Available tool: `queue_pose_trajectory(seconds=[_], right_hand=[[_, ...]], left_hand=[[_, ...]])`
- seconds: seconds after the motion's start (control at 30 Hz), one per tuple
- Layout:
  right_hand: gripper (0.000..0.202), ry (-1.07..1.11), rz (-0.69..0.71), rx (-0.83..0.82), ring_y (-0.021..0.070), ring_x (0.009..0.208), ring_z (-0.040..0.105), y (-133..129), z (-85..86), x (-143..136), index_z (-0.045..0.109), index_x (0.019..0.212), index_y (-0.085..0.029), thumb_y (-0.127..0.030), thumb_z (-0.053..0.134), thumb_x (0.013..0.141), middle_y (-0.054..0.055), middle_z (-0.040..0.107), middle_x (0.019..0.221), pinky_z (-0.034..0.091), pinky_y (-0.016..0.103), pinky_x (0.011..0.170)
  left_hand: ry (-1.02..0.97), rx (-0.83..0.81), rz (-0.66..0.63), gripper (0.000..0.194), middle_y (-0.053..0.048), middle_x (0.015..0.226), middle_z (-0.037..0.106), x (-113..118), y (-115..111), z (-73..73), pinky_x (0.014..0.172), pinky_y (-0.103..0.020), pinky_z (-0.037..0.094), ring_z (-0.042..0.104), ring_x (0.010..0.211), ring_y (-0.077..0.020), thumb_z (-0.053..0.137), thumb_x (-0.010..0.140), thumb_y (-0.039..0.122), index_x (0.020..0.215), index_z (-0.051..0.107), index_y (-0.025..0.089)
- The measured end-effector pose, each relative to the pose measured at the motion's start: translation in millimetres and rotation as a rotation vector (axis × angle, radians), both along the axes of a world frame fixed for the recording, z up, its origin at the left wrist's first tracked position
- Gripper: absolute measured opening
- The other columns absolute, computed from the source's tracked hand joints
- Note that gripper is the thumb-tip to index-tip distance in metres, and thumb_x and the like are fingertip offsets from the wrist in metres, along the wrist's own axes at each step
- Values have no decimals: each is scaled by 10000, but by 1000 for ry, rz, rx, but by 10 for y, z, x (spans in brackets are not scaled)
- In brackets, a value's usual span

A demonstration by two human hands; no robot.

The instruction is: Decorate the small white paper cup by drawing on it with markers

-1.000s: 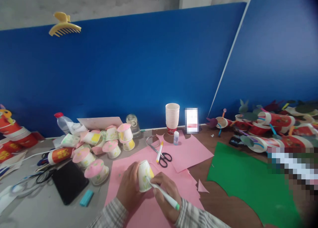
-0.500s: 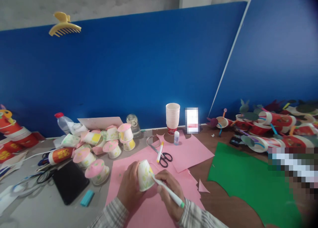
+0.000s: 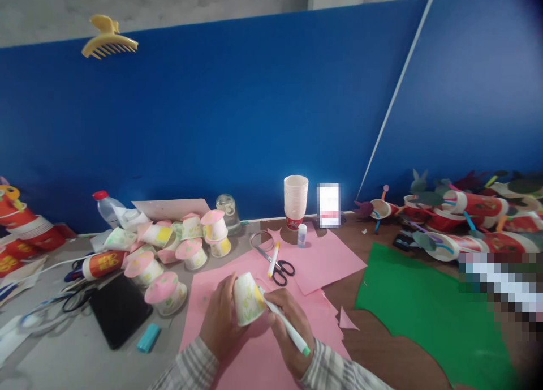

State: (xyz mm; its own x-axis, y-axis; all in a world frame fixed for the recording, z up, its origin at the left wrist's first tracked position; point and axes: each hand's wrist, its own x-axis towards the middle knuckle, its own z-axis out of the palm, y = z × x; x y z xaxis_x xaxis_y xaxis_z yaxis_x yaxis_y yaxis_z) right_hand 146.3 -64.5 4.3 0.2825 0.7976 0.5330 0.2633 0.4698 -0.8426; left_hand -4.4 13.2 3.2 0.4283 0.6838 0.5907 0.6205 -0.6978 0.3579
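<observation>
My left hand (image 3: 220,311) is closed around the left side of a white paper cup (image 3: 247,302), which is tilted and bears green and yellow drawings. My right hand (image 3: 292,325) grips a white marker (image 3: 289,328) with a green end, its tip close against the cup's right side; whether it touches I cannot tell. Both hands are above pink paper (image 3: 254,361). Just beyond them lie black-handled scissors (image 3: 282,273) and a marker with yellow ends (image 3: 274,260).
At the left are several decorated cups with pink tops (image 3: 163,288), a black tablet-like slab (image 3: 121,311) and a turquoise block (image 3: 148,338). Behind stand stacked cups (image 3: 296,197) and a glue stick (image 3: 301,236). Green sheet (image 3: 424,311) and red cup crafts (image 3: 475,203) occupy the right.
The cup has turned slightly in my left hand, bringing its yellow patch lower. My right hand and the marker have shifted slightly, with the marker's green end lower and further left.
</observation>
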Motion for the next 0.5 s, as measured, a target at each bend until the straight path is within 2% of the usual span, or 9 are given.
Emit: queue_pose_trajectory(seconds=[0.1,0.2,0.3,0.4,0.5], right_hand=[[209,-39,14,31,187,662,607,-4,-27,4,607,956,-228,-253,496,780,9,604,760,517,301,608],[291,-36,35,11,179,592,615,-10,-91,12,546,1083,-239,-273,444,813,-5,622,700,531,299,568],[298,-65,-23,14,167,532,611,-10,-166,5,522,1105,-254,-232,456,815,-27,625,624,532,280,531],[291,-174,-119,36,173,602,617,10,-215,-29,550,1032,-277,-153,528,770,-13,632,696,530,273,563],[374,-264,-130,37,184,661,606,34,-224,-59,507,1076,-281,-127,559,740,9,627,790,525,282,592]], left_hand=[[16,15,1,833,-101,1040,475,-20,28,-34,777,-407,439,467,956,-260,573,551,581,1197,238,176],[22,29,20,842,-107,1056,469,-31,48,-71,781,-410,435,462,966,-266,586,545,577,1196,233,179],[1,-4,42,873,-108,1043,472,-31,50,-84,758,-404,446,481,936,-262,595,528,586,1200,221,173],[-22,-31,34,876,-105,1036,471,-30,44,-74,725,-409,459,505,894,-259,583,525,597,1201,214,181],[-23,-57,29,867,-102,1039,468,-28,39,-62,718,-417,460,507,886,-259,591,532,587,1201,204,195]])
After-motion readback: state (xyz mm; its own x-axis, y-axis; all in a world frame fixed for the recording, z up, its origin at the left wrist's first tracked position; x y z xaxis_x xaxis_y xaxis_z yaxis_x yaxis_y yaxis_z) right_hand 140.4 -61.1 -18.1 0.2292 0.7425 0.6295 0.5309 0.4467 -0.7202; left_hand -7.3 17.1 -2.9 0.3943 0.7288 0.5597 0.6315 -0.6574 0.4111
